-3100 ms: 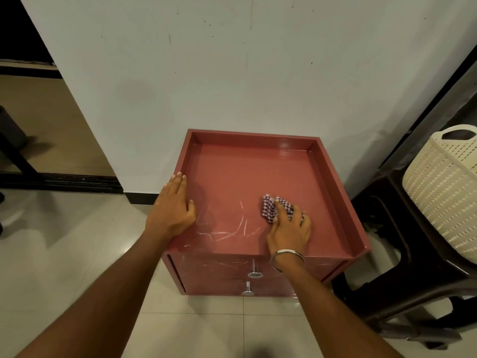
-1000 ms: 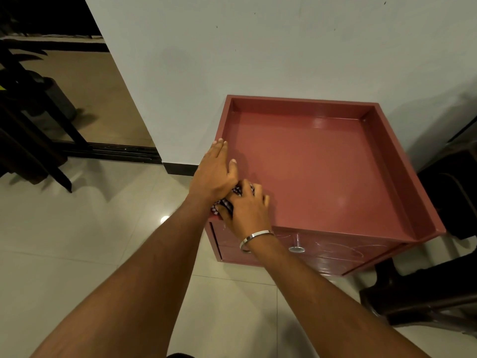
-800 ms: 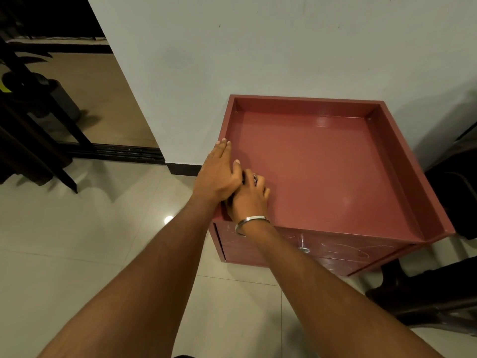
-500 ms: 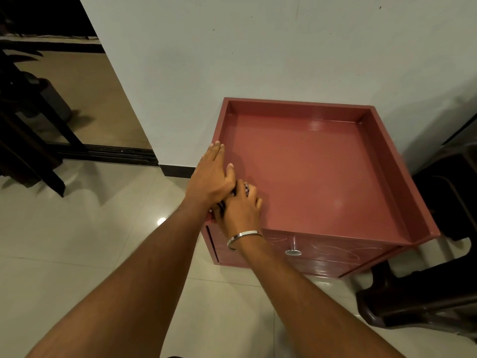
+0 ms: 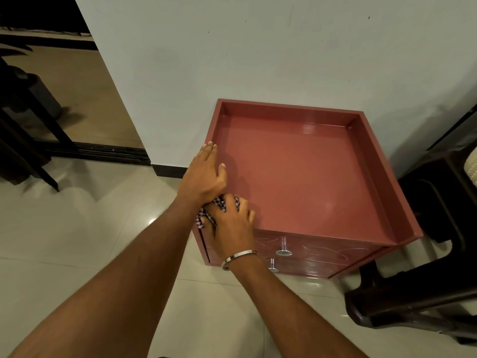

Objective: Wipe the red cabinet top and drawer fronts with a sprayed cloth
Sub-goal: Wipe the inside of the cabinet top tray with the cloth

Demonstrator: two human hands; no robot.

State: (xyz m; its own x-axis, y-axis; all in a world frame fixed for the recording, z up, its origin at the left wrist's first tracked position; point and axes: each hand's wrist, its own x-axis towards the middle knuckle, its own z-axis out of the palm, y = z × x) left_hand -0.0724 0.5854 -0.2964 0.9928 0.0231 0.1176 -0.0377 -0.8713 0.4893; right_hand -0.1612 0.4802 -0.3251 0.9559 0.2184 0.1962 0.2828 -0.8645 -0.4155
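The red cabinet [image 5: 304, 177] stands against the white wall, its recessed top bare and glossy. Its drawer fronts [image 5: 325, 257] carry pale smear marks and metal knobs [image 5: 283, 251]. My right hand [image 5: 229, 226], with a metal bangle at the wrist, presses a checked cloth [image 5: 219, 204] onto the cabinet's front left corner. The cloth is mostly hidden under both hands. My left hand [image 5: 204, 174] lies flat on the left rim, fingers together, its heel overlapping the cloth.
A dark plastic stool [image 5: 413, 293] stands close to the cabinet's right side, with a cream basket [image 5: 471, 166] at the frame edge. Dark furniture legs [image 5: 31, 130] stand at the left by a doorway track [image 5: 98, 151]. Pale floor tiles [image 5: 77, 228] lie in front.
Three seconds ago my right hand wiped the top's front middle; it has since slid the cloth left to the front corner beside my left hand. The smears on the top are gone.
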